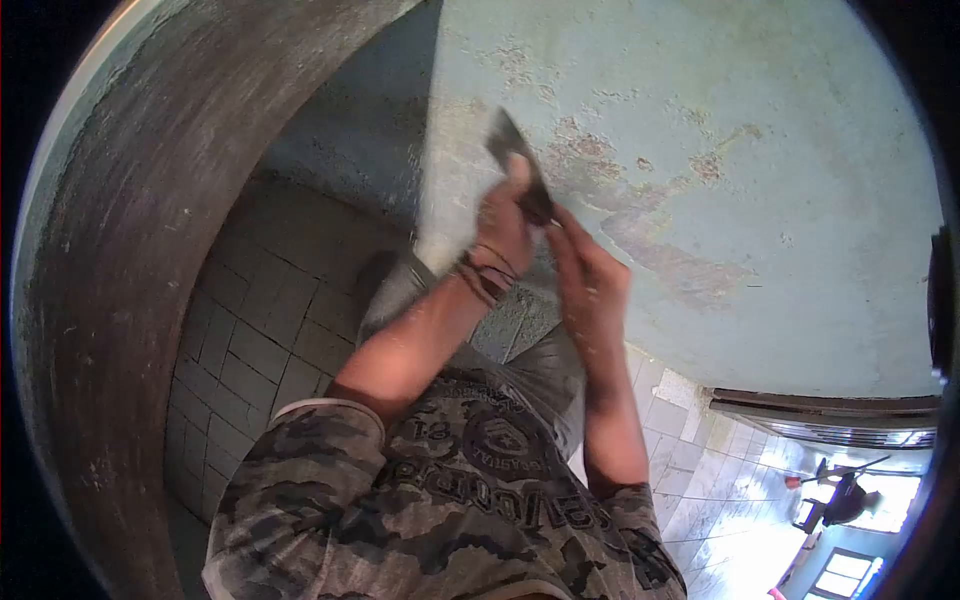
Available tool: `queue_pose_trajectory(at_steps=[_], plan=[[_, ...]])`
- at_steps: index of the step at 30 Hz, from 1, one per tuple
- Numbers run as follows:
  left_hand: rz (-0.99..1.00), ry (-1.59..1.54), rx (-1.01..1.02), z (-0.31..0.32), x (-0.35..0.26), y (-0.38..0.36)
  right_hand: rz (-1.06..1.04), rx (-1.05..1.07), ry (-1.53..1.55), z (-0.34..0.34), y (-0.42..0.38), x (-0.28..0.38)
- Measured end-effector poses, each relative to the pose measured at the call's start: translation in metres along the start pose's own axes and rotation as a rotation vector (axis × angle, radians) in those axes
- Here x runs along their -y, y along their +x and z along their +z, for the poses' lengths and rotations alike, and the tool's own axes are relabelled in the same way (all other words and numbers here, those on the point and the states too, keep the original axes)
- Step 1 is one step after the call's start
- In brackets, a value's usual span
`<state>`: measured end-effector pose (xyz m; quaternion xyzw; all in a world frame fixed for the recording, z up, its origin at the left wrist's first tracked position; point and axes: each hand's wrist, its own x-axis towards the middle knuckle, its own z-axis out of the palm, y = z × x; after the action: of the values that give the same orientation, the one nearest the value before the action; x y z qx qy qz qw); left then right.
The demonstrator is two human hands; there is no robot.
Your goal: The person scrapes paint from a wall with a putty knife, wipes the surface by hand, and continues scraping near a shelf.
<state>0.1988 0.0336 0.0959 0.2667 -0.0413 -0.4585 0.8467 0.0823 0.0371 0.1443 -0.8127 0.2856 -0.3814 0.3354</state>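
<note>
A flat metal scraper [505, 137] slants across the middle of the head view, just in front of the peeling wall. My left hand [503, 225], with dark bands at the wrist, is closed around it, thumb lying along the blade. At the scraper's lower end, the fingers of my right hand [592, 272] are drawn together on it. Motion blurs both hands, and the handle is mostly hidden. Behind them, the pale green wall [800, 250] shows flaked paint and bare brownish patches.
A curved, dark brown surface [130, 230] rises along the left side. Grey floor tiles [255, 350] lie below it. The wall's vertical corner [428, 150] stands left of my hands. At lower right are shiny light tiles [715, 470], a dark object [848, 500] and a bright window [845, 575].
</note>
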Motion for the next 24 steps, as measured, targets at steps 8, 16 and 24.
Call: queue_pose_trajectory(at_steps=[8,16,24], plan=[[-0.135,-0.055,0.091,-0.021,-0.04,0.01,-0.078,0.034,-0.064,0.028,0.011,0.009],[-0.058,-0.1,0.11,-0.011,-0.032,0.012,-0.009,0.035,0.004,0.025,0.011,0.003],[0.146,0.002,-0.005,0.0,-0.026,0.001,-0.004,0.025,0.05,0.021,0.012,0.009]])
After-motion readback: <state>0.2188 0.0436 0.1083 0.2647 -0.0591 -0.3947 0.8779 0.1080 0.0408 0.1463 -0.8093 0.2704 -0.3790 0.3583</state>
